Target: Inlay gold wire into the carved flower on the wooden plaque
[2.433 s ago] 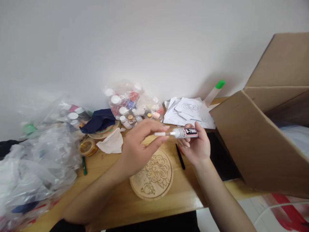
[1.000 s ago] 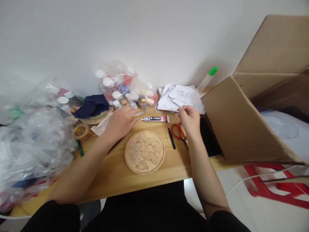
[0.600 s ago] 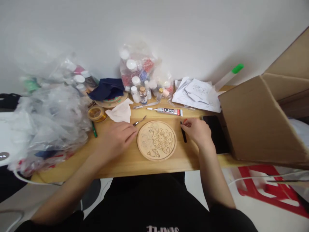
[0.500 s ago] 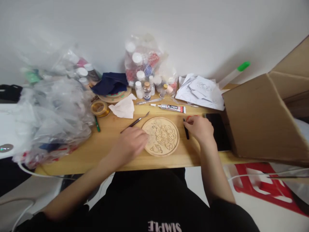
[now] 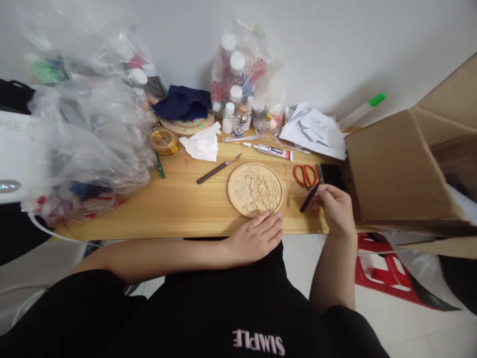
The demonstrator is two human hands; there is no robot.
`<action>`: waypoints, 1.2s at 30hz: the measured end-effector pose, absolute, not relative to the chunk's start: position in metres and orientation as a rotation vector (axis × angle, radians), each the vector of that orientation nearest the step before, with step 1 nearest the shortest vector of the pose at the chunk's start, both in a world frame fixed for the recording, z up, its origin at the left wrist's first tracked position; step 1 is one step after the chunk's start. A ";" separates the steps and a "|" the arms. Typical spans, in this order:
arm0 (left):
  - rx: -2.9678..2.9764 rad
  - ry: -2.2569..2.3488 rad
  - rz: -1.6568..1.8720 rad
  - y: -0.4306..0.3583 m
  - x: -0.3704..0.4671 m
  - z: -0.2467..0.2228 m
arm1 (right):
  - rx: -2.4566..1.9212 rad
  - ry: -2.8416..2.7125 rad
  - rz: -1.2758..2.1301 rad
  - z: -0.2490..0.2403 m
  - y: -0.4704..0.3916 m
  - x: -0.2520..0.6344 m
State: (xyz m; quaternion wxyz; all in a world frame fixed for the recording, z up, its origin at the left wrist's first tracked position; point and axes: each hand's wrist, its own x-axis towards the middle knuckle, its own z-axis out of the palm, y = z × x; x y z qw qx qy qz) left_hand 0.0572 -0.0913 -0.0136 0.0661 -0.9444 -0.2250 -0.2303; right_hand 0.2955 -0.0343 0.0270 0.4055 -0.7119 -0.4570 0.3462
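Note:
A round wooden disc [image 5: 238, 191] lies on the wooden table, a raised outline pattern of a flower on its face. My left hand [image 5: 257, 236] rests at the disc's near edge with its fingers stretched out flat. To the right, my right hand [image 5: 333, 206] pinches a slim black tool [image 5: 309, 199], possibly tweezers, which slants down toward the table. Just beyond that hand are orange-handled scissors [image 5: 305, 176]; their blades are mostly hidden. Left of the disc lies a dark-handled tool with a pointed metal tip [image 5: 218, 169].
Behind the disc are a glue tube [image 5: 272, 150], a white tissue [image 5: 203, 142] and a spool of golden wire [image 5: 164, 141]. Bagged bottles [image 5: 238, 74] and paper sheets [image 5: 315, 132] stand along the wall. A cardboard box [image 5: 398, 169] bounds the right, plastic bags [image 5: 97, 134] the left.
My left hand has moved right from the disc's left side to its near edge. My right hand has picked up the black tool and moved right and nearer. The scissors are now uncovered.

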 end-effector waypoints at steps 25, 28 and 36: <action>-2.835 -0.932 -0.488 -0.067 0.087 -0.019 | -1.213 -1.056 1.329 0.071 0.000 0.238; -2.841 -0.944 -0.499 -0.067 0.086 -0.019 | -1.184 -1.198 1.436 0.081 0.014 0.231; -2.848 -0.933 -0.529 -0.066 0.085 -0.019 | -0.781 -1.384 1.751 0.049 0.047 0.220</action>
